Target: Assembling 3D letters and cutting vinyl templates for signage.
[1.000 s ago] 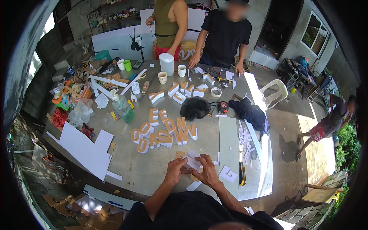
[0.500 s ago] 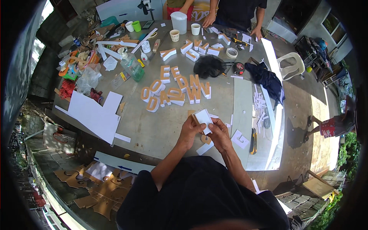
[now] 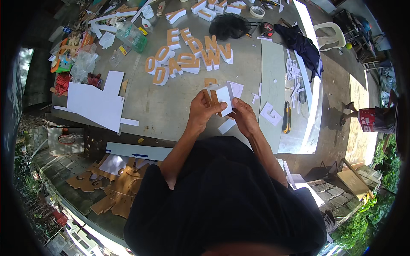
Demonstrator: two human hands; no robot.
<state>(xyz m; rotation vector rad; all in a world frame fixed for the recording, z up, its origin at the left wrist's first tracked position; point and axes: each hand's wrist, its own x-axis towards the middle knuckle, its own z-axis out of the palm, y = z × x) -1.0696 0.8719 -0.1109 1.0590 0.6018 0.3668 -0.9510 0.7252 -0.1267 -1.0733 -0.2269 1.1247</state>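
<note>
Near the front edge of the table, a block letter (image 3: 223,99) with white sides and a brown cardboard face is up between both hands. My left hand (image 3: 200,112) grips its left side, the thumb pressed on the white side. My right hand (image 3: 244,117) closes on its right edge, fingers partly hidden behind it. Just beyond lies a brown cardboard letter (image 3: 209,81), partly covered by the held one. A white sheet with a cut-out (image 3: 236,88) rests beside it, and a white strip (image 3: 226,126) lies below the hands. Several finished block letters (image 3: 188,59) stand grouped farther off.
At the left lies a large white sheet (image 3: 96,100). Toward the right are a yellow-black utility knife (image 3: 286,119), a white letter cut-out (image 3: 270,113), white scraps (image 3: 293,70) and dark cloth (image 3: 297,42). Black netting (image 3: 230,26), a tape measure (image 3: 267,29) and a bottle (image 3: 132,37) sit farther back.
The view has tipped downward, so the table's far side and the people there have left it. The block letter has been turned, showing more of its brown face. Both hands still hold it.
</note>
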